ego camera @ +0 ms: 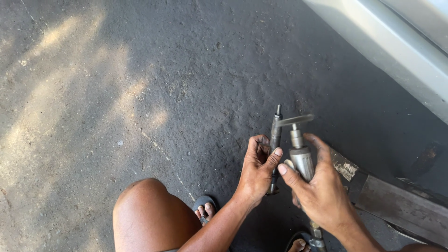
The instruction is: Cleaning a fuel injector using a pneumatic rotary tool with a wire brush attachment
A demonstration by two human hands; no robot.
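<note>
While the person crouches on dark asphalt point(140, 70), the left hand point(256, 170) is wrapped around a slim dark metal rod point(275, 140), and the right hand point(322, 191) clasps a silver cylinder point(302, 161) just beside it, near a rusty steel bar point(401, 203).

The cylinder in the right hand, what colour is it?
Silvery grey metal cylinder, shiny in the light, held in the right hand; the head view shows it best.
</note>
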